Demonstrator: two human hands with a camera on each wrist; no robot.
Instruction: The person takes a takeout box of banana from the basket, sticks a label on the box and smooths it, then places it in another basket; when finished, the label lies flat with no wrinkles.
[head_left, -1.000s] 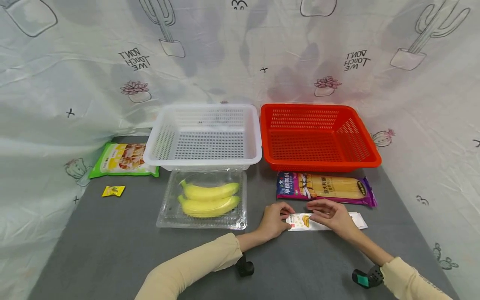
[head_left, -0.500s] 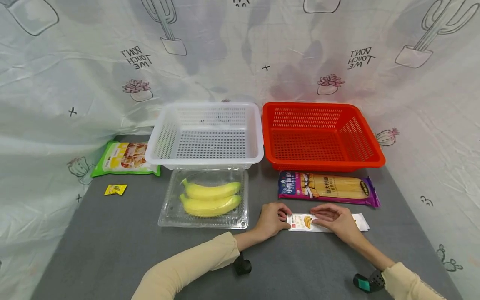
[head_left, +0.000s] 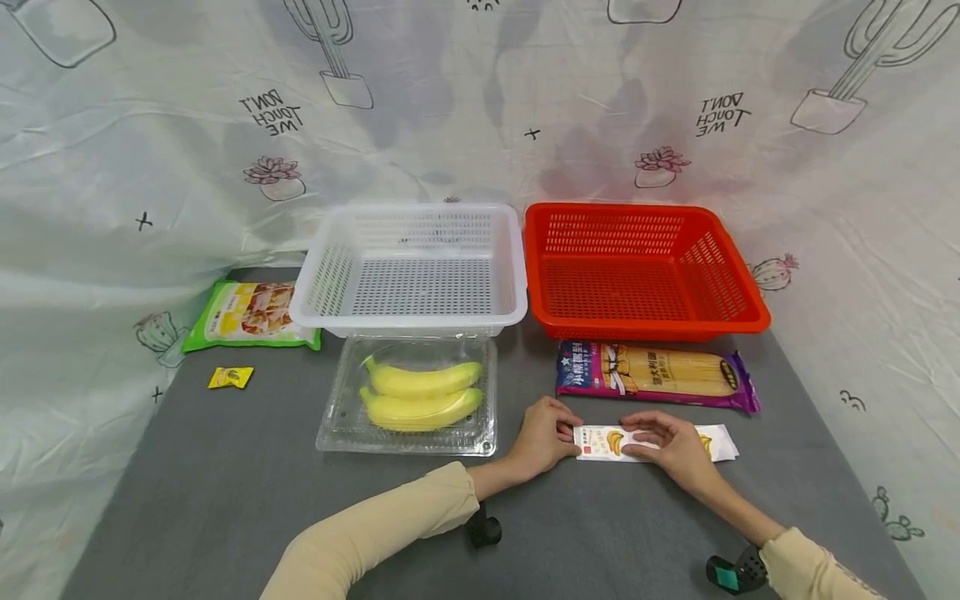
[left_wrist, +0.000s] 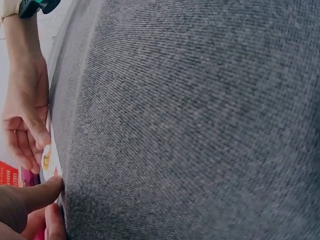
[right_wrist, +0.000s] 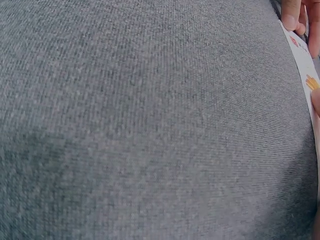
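Observation:
A long flat white packet (head_left: 596, 442) printed with bananas lies crosswise on the grey table, right of the middle. At its left end, my left hand (head_left: 542, 437) grips the edge between thumb and bent fingers; that thumb (right_wrist: 290, 21) shows right at the packet's corner in the right wrist view. My right hand (head_left: 675, 446) arches over the middle of the packet, thumb on the near side and fingertips at the far edge. From the left wrist view, the right thumb (left_wrist: 42, 136) meets the packet's surface. Part of the packet is hidden under the right hand.
Behind the hands lies a pack of spaghetti (head_left: 660, 375), in front of a red basket (head_left: 645, 327). A white basket (head_left: 408, 322) stands beside it. Two bananas (head_left: 420, 396) sit in a clear plastic box (head_left: 333, 433). Further left are a green bag (head_left: 225, 321) and a small yellow wrapper (head_left: 231, 377).
My right hand's fingers have come down closer to the packet's far edge. The left hand stays at the packet's left end. The whole head view has shifted slightly.

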